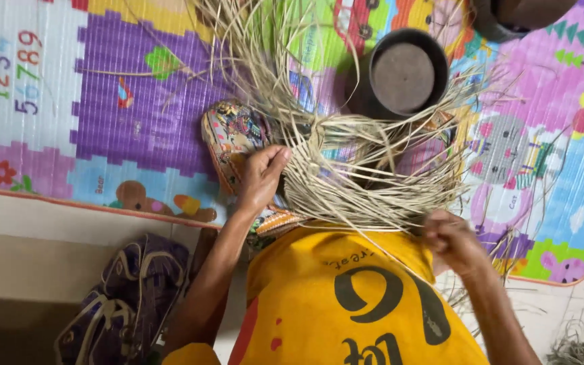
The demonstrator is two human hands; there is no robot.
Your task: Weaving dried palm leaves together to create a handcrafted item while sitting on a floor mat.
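Note:
A loose coil of pale dried straw strands [366, 182] lies over my lap, above my yellow shirt [346, 297]. Long free strands [258, 54] fan up and away from it. My left hand [259, 177] presses on the coil's left side, fingers curled around the strands where they bunch together. Fisted at the coil's lower right edge, my right hand [449, 238] pinches a few thin strands. My knee in patterned cloth [231, 132] sits under the left hand.
A dark round pot [405, 76] stands on the colourful foam play mat [123, 128] just beyond the coil. A purple striped bag [130, 301] lies on the tiled floor at the lower left. Straw scraps [572, 348] are scattered at the lower right.

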